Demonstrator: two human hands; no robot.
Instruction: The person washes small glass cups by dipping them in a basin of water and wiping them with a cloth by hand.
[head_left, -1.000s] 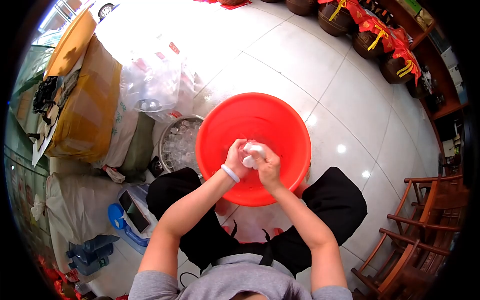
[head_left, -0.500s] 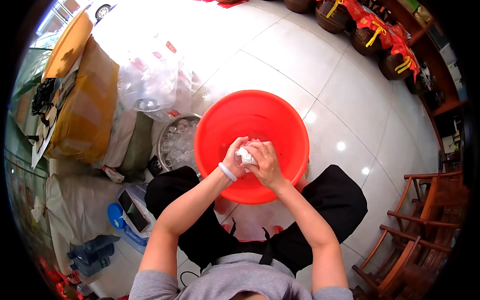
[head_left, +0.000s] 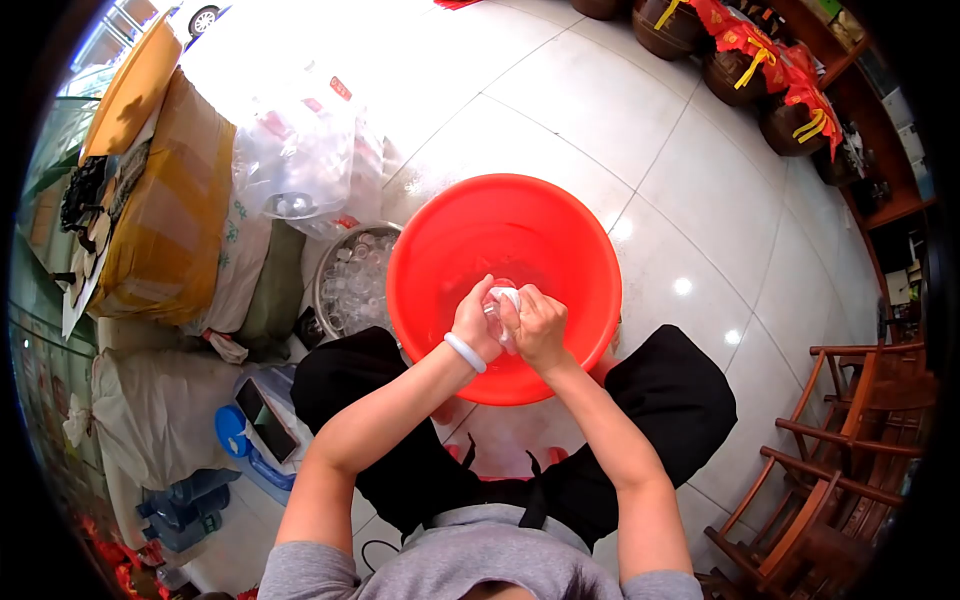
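Over the red tub [head_left: 430,230], both hands meet in front of me. My left hand [head_left: 474,325], with a pale bracelet at the wrist, is closed around a small clear glass-like container [head_left: 496,318]; its exact kind is partly hidden by the fingers. My right hand [head_left: 541,328] grips a white cloth [head_left: 510,296] and presses it against the top of that container. Left of the tub, a metal basin [head_left: 322,290] holds many small clear containers [head_left: 358,283].
A clear plastic bag [head_left: 300,165] stands behind the basin, beside a taped cardboard box [head_left: 175,220]. At left lie a phone [head_left: 265,420] and a blue lid [head_left: 231,428]. Wooden chairs [head_left: 840,460] stand at right; dark jars [head_left: 735,78] with red cloths line the back.
My right hand has turned and its fingers have curled more tightly on the cloth at the container's top. More of the clear container now shows between my hands.
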